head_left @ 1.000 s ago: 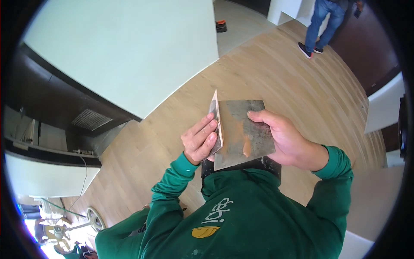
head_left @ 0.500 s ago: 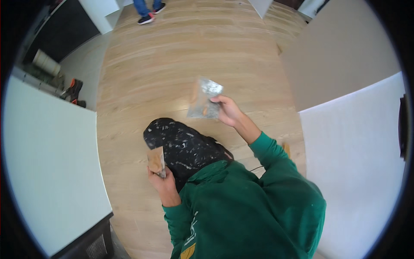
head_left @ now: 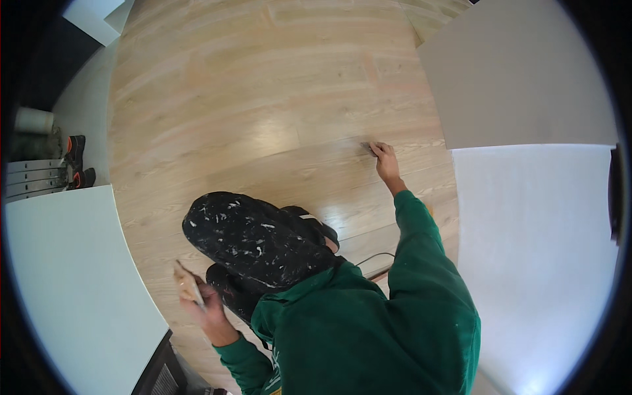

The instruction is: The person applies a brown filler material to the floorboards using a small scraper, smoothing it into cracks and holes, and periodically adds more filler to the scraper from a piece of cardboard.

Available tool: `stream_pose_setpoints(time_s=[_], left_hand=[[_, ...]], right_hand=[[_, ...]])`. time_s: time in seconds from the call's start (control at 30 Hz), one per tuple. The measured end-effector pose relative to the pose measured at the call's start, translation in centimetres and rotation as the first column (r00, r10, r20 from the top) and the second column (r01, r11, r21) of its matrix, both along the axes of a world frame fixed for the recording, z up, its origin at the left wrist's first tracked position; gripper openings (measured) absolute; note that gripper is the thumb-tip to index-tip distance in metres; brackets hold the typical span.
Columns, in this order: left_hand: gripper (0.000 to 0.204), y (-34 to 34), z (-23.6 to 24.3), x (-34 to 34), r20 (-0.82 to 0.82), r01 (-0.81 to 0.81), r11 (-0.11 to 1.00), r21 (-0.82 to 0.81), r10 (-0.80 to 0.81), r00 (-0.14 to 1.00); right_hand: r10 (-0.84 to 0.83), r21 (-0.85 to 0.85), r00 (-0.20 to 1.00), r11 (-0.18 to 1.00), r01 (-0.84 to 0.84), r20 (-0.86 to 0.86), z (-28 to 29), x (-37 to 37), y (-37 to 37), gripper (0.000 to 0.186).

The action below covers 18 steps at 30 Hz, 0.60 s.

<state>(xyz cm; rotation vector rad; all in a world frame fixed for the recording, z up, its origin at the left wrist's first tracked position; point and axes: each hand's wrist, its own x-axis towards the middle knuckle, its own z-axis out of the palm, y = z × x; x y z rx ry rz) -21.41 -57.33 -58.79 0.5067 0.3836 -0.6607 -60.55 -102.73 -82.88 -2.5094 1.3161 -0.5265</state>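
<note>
My right hand [head_left: 387, 164] is closed on a thin metal scraper blade [head_left: 367, 149], seen nearly edge-on low over the wood-look floor [head_left: 309, 72]; whether its edge touches the boards I cannot tell. Off to the lower left, beside my bent knee, my left hand [head_left: 210, 316] grips a second flat scraper [head_left: 189, 286] with tan filler on its face. That hand is slightly blurred. My black trousers [head_left: 243, 240], spotted with white, lie between the two hands.
White surfaces flank me on the left [head_left: 66, 276] and right [head_left: 526, 243]; a beige panel [head_left: 513, 79] stands at the far right. Dark boots [head_left: 77, 158], a pale bucket [head_left: 34, 120] and a ladder-like metal object [head_left: 36, 178] are at the left. A thin cable [head_left: 375, 255] runs by my right side.
My right hand has moved right and its blade has turned from face-on to nearly edge-on. My left hand has shifted left and down. The view has tilted, and the other person's feet are out of it.
</note>
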Motion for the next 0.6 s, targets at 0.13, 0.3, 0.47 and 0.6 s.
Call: stream_pose_setpoints(time_s=[0.13, 0.3, 0.47, 0.6], left_hand=[[0.043, -0.5, 3.6, 0.9, 0.021, -0.028, 0.994, -0.110, 0.031, 0.999], [0.043, -0.3, 3.7, 2.0, 0.075, -0.014, 0.996, -0.092, 0.021, 0.997], [0.046, -0.3, 3.9, 1.6, 0.030, -0.066, 0.997, -0.036, 0.067, 0.997], [0.043, 0.0, 3.7, 1.5, 0.033, -0.061, 0.996, -0.058, 0.063, 0.997]], right_hand=[[0.059, -0.045, 0.990, 0.997, -0.066, -0.128, -1.8, 0.7, -2.5, 0.046], [0.083, -0.015, 0.963, 0.996, -0.090, -0.255, -4.0, 1.4, -3.9, 0.048], [0.245, 0.135, 0.865, 0.969, -0.206, -0.439, -3.6, -2.4, -2.7, 0.047], [0.216, 0.024, 0.891, 0.974, -0.225, -0.399, -1.2, -0.4, -3.8, 0.045]])
